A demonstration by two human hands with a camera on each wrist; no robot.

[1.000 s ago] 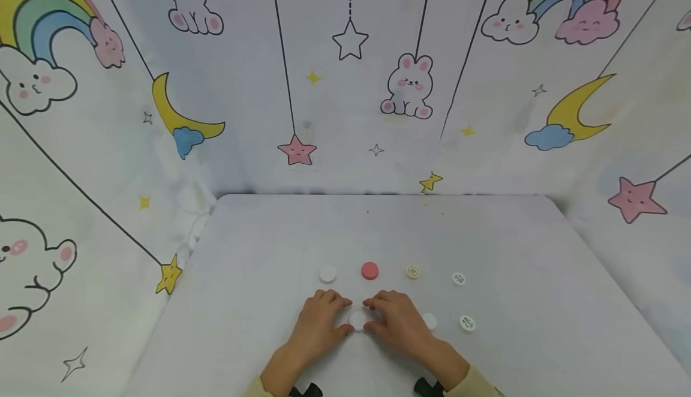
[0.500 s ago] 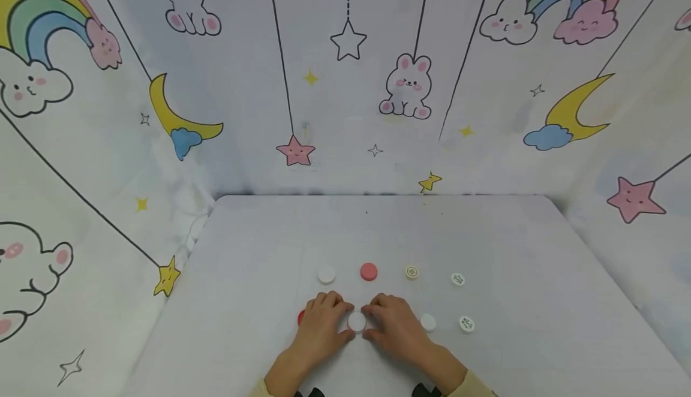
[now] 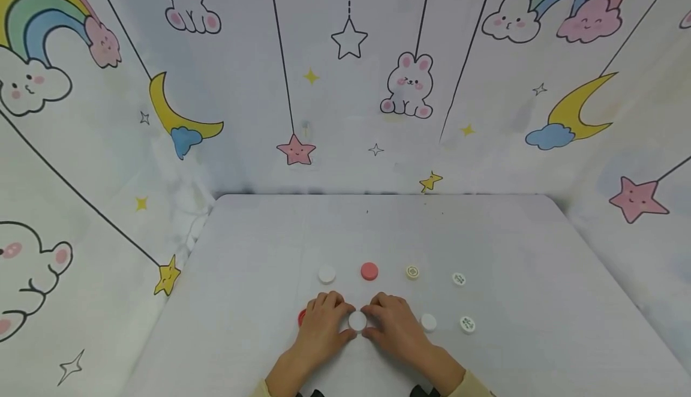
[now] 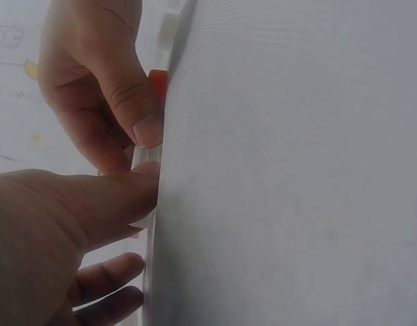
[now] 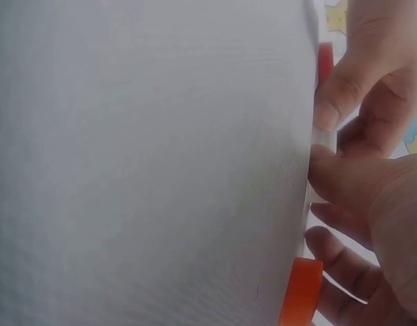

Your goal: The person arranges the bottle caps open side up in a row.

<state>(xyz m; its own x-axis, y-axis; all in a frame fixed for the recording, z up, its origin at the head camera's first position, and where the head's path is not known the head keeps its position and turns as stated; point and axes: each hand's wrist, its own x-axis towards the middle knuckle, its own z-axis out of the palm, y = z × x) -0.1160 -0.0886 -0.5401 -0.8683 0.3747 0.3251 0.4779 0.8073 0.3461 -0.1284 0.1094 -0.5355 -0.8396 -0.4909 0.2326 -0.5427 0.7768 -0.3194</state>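
Observation:
A flat, round white cap-like disc [image 3: 357, 321] lies on the white table between the two hands. My left hand [image 3: 324, 323] grips its left side, thumb at the near edge and fingertips at the far edge. From the other side my right hand [image 3: 395, 328] holds it the same way. Both thumbs meet close together at its near rim in the left wrist view, where a white ridged side [image 4: 146, 156] shows between them. A red disc [image 3: 301, 317] is partly hidden behind the left hand. Just right of the right hand sits another white disc [image 3: 428, 323].
Behind the hands runs a row: a white disc [image 3: 326, 274], a red disc [image 3: 369, 271], a small yellowish ringed disc [image 3: 412, 272] and a green-patterned disc [image 3: 459, 279]. A second patterned disc [image 3: 467, 324] lies at right. An orange-sided piece [image 5: 301, 292] shows in the right wrist view.
Since a second ago the left hand has shifted slightly, uncovering part of the red disc beside it. Fingers of both hands have drawn closer around the white disc. Little differs over the last half second.

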